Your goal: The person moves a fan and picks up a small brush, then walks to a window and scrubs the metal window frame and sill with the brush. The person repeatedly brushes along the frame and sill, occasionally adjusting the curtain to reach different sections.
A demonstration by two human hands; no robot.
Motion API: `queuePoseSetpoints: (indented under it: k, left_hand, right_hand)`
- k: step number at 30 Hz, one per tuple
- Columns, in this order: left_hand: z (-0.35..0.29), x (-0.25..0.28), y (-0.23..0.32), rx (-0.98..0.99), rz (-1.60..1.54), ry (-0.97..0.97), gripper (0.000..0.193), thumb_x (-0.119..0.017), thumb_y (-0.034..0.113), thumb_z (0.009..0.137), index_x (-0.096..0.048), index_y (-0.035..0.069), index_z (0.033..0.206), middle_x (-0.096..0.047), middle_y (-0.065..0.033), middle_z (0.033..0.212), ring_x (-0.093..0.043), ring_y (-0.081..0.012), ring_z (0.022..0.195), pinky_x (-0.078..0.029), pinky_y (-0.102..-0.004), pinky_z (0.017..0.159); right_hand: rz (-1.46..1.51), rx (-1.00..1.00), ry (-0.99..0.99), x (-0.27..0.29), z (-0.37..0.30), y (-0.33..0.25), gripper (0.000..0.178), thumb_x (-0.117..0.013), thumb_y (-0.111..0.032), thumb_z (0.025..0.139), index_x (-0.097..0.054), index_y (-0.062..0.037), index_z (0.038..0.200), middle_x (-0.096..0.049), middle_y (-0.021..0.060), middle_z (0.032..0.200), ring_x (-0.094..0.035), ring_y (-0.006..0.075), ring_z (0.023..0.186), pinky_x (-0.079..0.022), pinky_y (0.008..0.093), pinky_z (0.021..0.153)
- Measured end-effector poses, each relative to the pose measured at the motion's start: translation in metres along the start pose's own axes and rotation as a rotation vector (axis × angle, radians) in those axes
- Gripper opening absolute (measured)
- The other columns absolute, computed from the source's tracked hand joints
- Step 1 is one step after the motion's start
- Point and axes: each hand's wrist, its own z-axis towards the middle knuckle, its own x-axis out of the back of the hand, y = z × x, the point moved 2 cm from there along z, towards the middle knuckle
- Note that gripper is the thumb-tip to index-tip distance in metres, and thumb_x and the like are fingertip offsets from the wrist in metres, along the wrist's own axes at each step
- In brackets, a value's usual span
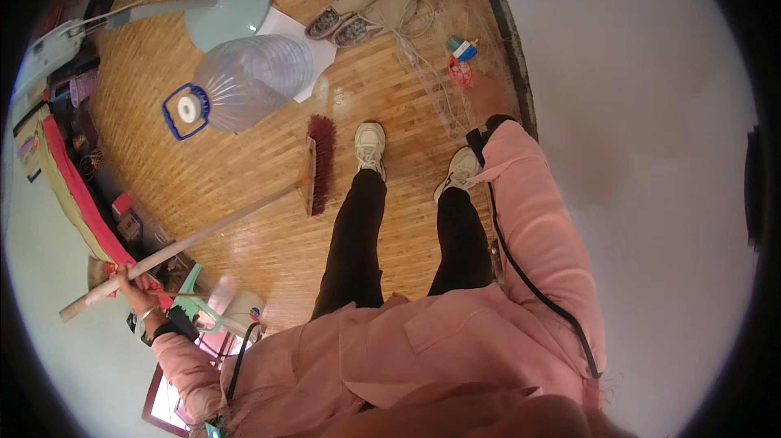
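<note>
My left hand (138, 295) is closed around the upper part of a broom's wooden handle (220, 222). The broom's dark red bristle head (323, 165) rests on the wood floor, just left of my left shoe. My right arm, in a pink sleeve, reaches forward along the white wall. Beyond its dark cuff, my right hand (490, 98) is blurred, and its fingers do not show clearly. Right by that hand are a small red patterned item (460, 72) and a small blue, white and green item (463, 49). Whether the hand touches either one, I cannot tell.
A large clear water jug (252, 80) with a blue handle lies on its side ahead. Behind it are a round pale fan base (229, 0) and a pair of shoes (346, 11). A loose cable (415, 23) crosses the floor. A green chair (194, 301) stands at lower left.
</note>
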Motion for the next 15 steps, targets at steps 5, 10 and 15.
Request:
queuePoseSetpoints:
  k: [5, 10, 15]
  left_hand:
    - [0.001, 0.024, 0.02, 0.132, -0.043, 0.151, 0.024, -0.061, 0.031, 0.087, -0.059, 0.008, 0.082, -0.044, 0.0048, 0.055, -0.027, -0.0039, 0.04, -0.02, -0.0207, 0.035]
    - [0.03, 0.041, 0.006, 0.111, 0.017, -0.015, 0.024, -0.058, 0.028, 0.09, -0.056, 0.005, 0.084, -0.057, 0.0003, 0.07, -0.026, -0.004, 0.038, -0.023, -0.019, 0.033]
    - [0.041, 0.04, 0.003, 0.061, 0.015, 0.058, 0.023, -0.057, 0.027, 0.091, -0.054, 0.005, 0.086, -0.061, -0.0015, 0.08, -0.027, -0.004, 0.038, -0.023, -0.0189, 0.034]
  right_hand:
    - [-0.259, 0.145, 0.334, -0.02, 0.042, -0.017, 0.055, -0.068, -0.034, 0.08, -0.05, -0.0117, 0.127, -0.05, 0.014, 0.122, -0.048, 0.0321, 0.115, -0.044, 0.0461, 0.09]
    - [-0.375, 0.194, 0.436, -0.044, 0.132, -0.026, 0.057, -0.067, -0.033, 0.078, -0.049, -0.0098, 0.127, -0.051, 0.0139, 0.122, -0.046, 0.0355, 0.115, -0.04, 0.052, 0.093]
    - [-0.509, 0.085, 0.118, -0.08, 0.148, 0.005, 0.056, -0.067, -0.045, 0.077, -0.058, -0.006, 0.117, -0.047, 0.0153, 0.129, -0.046, 0.0324, 0.119, -0.039, 0.0471, 0.096]
